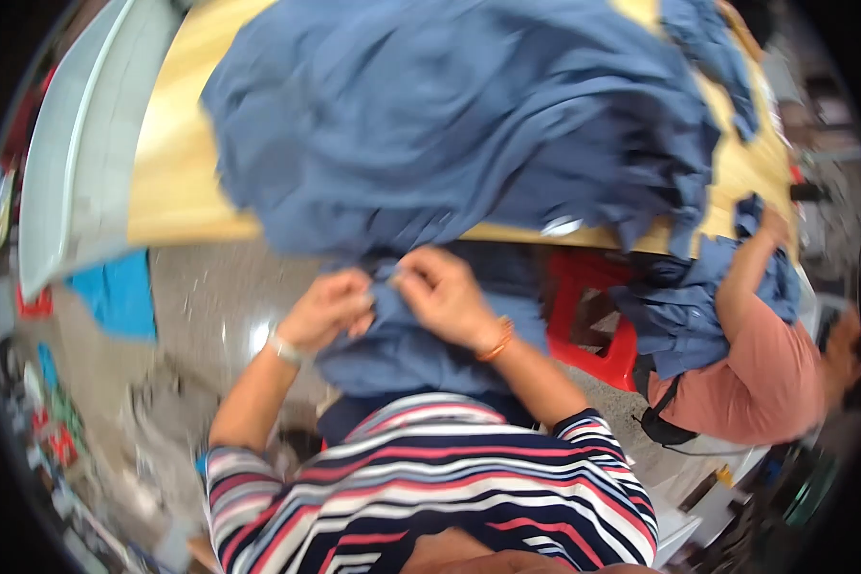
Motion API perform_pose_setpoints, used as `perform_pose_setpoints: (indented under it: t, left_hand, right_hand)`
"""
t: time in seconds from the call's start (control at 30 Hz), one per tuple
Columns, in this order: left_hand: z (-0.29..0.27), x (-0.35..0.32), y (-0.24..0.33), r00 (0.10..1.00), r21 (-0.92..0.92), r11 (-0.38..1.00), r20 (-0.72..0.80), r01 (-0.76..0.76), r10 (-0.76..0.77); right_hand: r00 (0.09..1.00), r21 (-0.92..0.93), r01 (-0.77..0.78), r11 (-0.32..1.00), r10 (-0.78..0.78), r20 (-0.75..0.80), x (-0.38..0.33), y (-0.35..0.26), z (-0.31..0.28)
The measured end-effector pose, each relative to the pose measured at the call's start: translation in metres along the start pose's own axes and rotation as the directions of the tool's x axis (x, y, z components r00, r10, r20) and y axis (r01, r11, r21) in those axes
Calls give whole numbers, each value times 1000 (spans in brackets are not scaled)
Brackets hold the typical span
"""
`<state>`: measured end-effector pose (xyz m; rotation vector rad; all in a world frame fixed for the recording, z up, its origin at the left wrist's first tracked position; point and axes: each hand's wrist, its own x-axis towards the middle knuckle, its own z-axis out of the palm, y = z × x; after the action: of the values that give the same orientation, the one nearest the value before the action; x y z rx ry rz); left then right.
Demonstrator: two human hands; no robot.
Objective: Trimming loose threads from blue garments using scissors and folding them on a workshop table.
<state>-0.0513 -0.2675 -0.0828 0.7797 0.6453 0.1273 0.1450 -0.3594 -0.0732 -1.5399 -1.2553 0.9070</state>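
Note:
Blue cloth, apparently a garment (411,354), hangs over my lap and reaches up to the front edge of the table. My left hand (335,308) is closed in a pinch at its upper part. Close beside it, my right hand (442,298) also pinches the cloth, thumb and fingers pressed together. Motion blur hides exactly which part of the garment lies between the fingers. Just beyond my hands, a large heap of the same blue fabric (450,115) covers most of the tabletop and droops over its near edge.
The yellow wooden table (177,182) has a pale trough-like side (81,163) at the left. A red stool (617,359) stands under its right part. At the right, a co-worker in a pink top (751,383) handles a blue shirt (674,330). A bright blue sheet (120,297) hangs lower left.

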Motion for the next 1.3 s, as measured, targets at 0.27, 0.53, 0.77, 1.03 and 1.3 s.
perform_pose_setpoints:
  t: [0.27,0.53,0.77,1.03,1.3]
  left_hand:
    - [15,-4,-13,964,182,974,-204,-134,171]
    - [28,1,-18,930,299,936,-253,-185,265]
    - [31,4,-28,934,60,984,-311,-165,176]
    - [30,0,-31,978,-324,946,-197,7,-75]
    - [29,7,-43,890,256,945,-355,-202,286]
  right_hand:
    - [978,-185,198,963,-207,-27,-1,18,23]
    - [991,310,-125,943,105,82,-12,8,9]
    - [990,141,138,980,-140,7,-18,16,12]
    - [973,128,192,973,-206,108,-22,13,4]
    - [939,-40,337,941,-333,83,-20,17,3]
